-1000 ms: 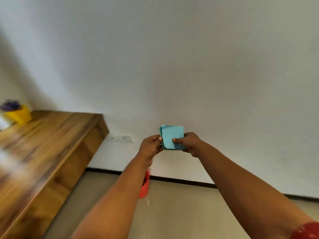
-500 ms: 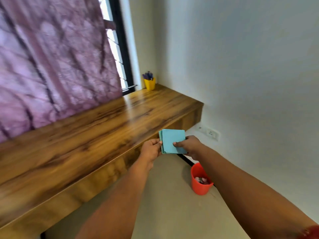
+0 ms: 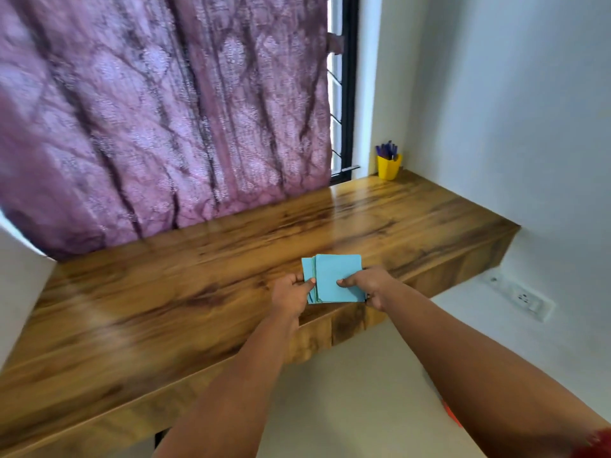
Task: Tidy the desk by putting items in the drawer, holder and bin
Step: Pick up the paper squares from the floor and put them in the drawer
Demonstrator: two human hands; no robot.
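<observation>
Card stack [image 3: 334, 279]: blue, slightly fanned, being held above the desk's front edge.
Left hand [image 3: 292, 294]: being pinched onto the stack's left edge.
Right hand [image 3: 368, 285]: being clamped on the stack's right side, thumb on top.
Desk [image 3: 165, 299]: wooden.
Holder [image 3: 389, 166]: yellow, pens inside, being kept at the desk's far right corner.

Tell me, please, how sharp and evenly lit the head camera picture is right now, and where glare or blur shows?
Head view: motion blur smears the purple curtain and the desk's left end; the blue card stack and both hands, left hand and right hand, are fairly crisp. Daylight from the window leaves glare on the desktop. Wide-angle distortion bends the edges.
</observation>
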